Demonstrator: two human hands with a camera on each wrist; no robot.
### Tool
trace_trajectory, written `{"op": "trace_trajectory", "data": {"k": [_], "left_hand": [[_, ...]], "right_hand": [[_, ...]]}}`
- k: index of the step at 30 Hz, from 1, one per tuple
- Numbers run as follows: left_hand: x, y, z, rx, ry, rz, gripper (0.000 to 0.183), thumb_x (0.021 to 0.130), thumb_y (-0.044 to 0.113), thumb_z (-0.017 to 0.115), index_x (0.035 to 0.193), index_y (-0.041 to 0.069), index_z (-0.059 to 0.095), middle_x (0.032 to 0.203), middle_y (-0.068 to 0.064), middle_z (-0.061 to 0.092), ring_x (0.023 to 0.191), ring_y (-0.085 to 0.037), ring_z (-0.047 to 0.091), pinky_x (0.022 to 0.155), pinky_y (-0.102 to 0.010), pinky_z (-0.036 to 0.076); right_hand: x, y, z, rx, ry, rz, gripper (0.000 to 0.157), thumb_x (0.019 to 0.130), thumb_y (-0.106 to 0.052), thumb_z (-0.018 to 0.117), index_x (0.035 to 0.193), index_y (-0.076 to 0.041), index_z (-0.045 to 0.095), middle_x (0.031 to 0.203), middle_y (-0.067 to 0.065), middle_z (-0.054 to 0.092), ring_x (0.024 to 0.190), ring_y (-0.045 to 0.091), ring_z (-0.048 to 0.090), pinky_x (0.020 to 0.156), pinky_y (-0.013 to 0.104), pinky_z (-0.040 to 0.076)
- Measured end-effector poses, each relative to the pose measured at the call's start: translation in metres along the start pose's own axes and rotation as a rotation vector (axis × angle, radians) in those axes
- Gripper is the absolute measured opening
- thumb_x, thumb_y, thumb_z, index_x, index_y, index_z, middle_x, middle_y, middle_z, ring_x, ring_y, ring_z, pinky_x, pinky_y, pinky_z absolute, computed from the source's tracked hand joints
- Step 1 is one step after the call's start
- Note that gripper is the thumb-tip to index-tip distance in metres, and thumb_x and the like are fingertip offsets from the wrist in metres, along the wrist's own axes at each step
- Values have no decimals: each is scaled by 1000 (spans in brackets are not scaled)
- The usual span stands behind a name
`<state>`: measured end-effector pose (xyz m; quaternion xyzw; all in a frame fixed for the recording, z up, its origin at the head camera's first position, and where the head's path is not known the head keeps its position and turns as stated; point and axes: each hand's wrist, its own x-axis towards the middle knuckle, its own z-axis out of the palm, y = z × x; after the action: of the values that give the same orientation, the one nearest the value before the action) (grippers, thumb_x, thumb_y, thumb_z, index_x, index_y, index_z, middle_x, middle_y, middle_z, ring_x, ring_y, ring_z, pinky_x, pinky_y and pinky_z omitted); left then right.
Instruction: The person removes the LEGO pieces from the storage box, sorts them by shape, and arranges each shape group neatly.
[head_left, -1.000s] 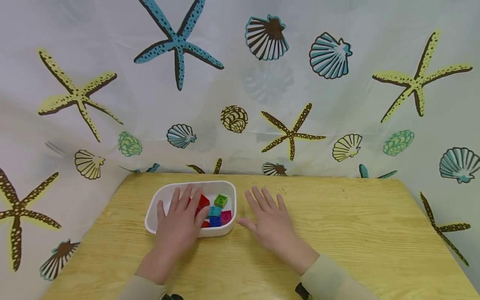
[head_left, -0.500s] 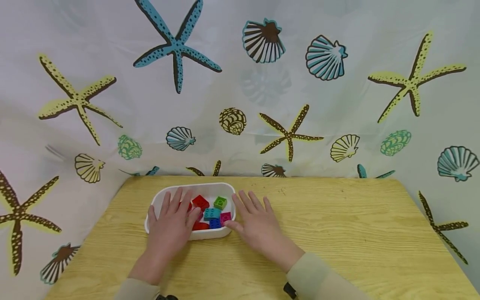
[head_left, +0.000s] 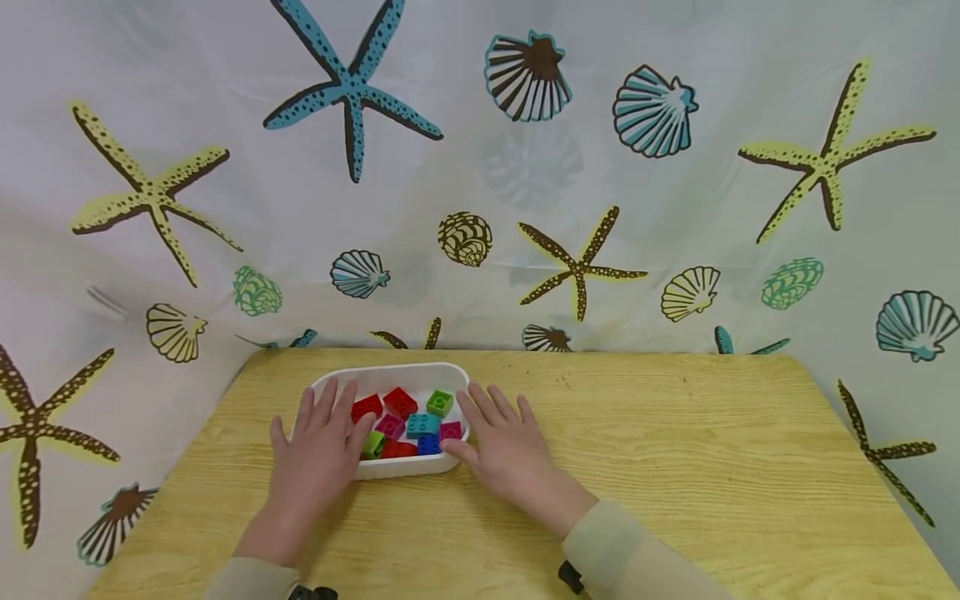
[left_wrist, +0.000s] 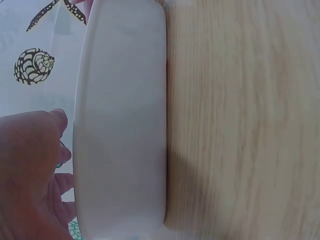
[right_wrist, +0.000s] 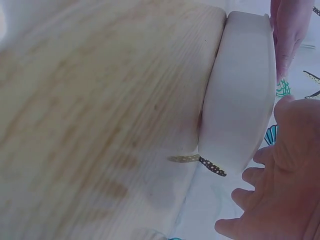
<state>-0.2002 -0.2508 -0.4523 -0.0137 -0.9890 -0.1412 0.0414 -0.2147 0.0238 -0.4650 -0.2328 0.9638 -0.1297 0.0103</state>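
A white oval-cornered plastic tray (head_left: 408,468) rests on the table, holding several toy building bricks. Among them are a red brick (head_left: 401,403), a lime green brick (head_left: 439,403), a teal brick (head_left: 423,425), a blue brick (head_left: 428,444) and a magenta brick (head_left: 450,431). My left hand (head_left: 315,454) lies over the tray's left end, fingers spread and fairly straight, hiding that corner. At the right end, my right hand (head_left: 510,450) has its thumb over the rim and its fingers extended alongside. Both wrist views show the tray's outer wall (left_wrist: 120,120) near the hands; contact is hard to tell.
The light wooden table (head_left: 660,467) extends widely to the right of the tray and in front of it. Behind and at both sides hangs a white curtain (head_left: 420,175) printed with starfish and shells.
My left hand has slid left from over the bricks to the tray's left end, uncovering more bricks. The right hand has moved left to the tray's right end.
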Motion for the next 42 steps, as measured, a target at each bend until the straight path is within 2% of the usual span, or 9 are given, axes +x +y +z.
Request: {"op": "trace_trajectory", "data": {"k": [8,15,24,34,42], "left_hand": [[3,-14,-2,-15,-27,-36,81,115,48,54,177,9,20,181,-28,11,164,-56,0,117,-89,-3],[3,-26,-5,-40,-62,-57,84,116,56,44,176,4,17,179,-32,8,162,-60,0,116,-90,-2],[4,-32,-2,-51,-84,-74,85,117,52,45,173,-4,16,177,-37,7,161,-62,2,120,-87,3],[3,-29,4,-77,-74,-59,86,117,51,48,174,-3,14,177,-37,7,162,-61,4,123,-83,5],[0,-10,10,-76,-39,-44,82,117,46,50,173,-6,19,176,-38,12,161,-63,7,124,-80,9]], "right_hand": [[5,-2,0,21,3,-11,83,112,-70,35,178,-20,26,184,2,18,169,30,16,133,63,16],[9,-3,1,22,-14,7,82,112,-70,37,178,-21,26,184,1,17,170,30,15,133,62,16],[9,-5,2,12,-39,45,80,114,-68,38,178,-23,26,185,-1,16,170,31,15,133,62,16],[5,-4,-1,11,-56,69,81,114,-69,36,177,-21,27,185,-2,15,170,31,14,133,62,16],[-8,9,-7,21,-47,72,81,114,-69,36,177,-18,28,185,0,17,169,34,17,132,62,18]]}}
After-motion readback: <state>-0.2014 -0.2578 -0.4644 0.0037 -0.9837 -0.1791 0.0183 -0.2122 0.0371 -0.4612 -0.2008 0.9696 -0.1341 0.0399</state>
